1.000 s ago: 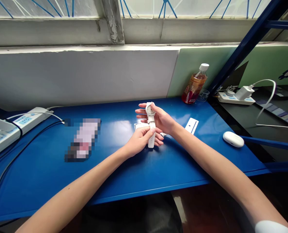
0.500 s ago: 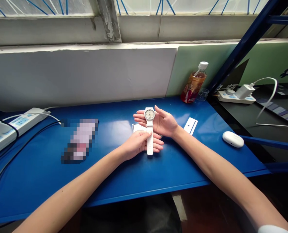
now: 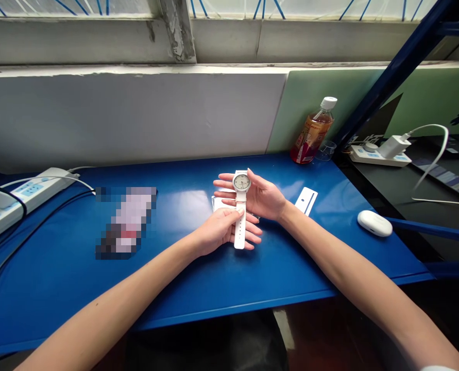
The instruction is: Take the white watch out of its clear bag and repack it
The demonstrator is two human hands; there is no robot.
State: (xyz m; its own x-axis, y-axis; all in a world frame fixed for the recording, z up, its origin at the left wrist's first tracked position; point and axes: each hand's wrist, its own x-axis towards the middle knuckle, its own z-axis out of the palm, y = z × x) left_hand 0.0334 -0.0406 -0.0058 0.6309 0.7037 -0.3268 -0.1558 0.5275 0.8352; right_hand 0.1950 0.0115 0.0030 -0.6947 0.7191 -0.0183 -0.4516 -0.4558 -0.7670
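Blue counter (image 3: 175, 278) below, and over it the white watch (image 3: 240, 197), long axis running away from the person, dial (image 3: 242, 182) at the far end; left hand (image 3: 217, 228), nearer the strap (image 3: 239, 234), pinches it under the thumb, right hand (image 3: 268, 198) spread behind the dial

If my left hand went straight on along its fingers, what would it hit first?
Your left hand points across to the right, so probably your right forearm, near the wrist. Depth is unclear; it might pass under or over it.
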